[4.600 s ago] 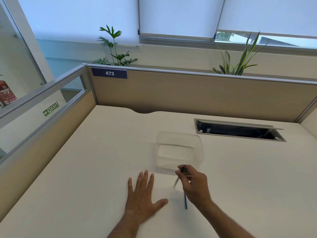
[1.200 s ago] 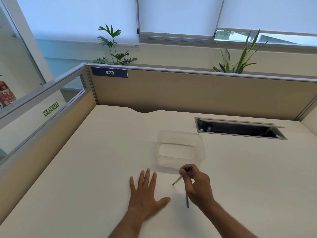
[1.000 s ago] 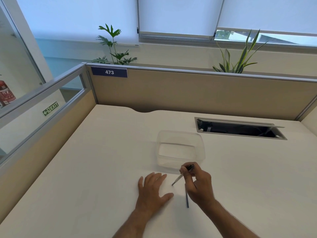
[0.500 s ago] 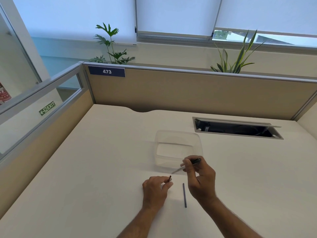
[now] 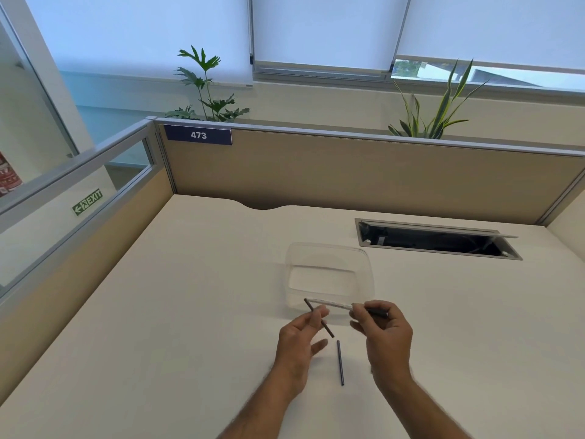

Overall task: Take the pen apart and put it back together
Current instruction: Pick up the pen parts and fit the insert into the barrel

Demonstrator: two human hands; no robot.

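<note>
Two pen parts are held, left hand (image 5: 300, 339) pinching a dark rod (image 5: 319, 318), right hand (image 5: 384, 331) gripping the barrel (image 5: 332, 305); a third piece (image 5: 340, 362) waits on the counter (image 5: 190, 312), reassembly seemingly unfinished.

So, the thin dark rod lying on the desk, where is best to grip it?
Pinch the thin dark rod near its middle, coming from above with fingers on its two long sides. It lies flat on the desk, running roughly toward and away from the person, clear of both hands.
</note>
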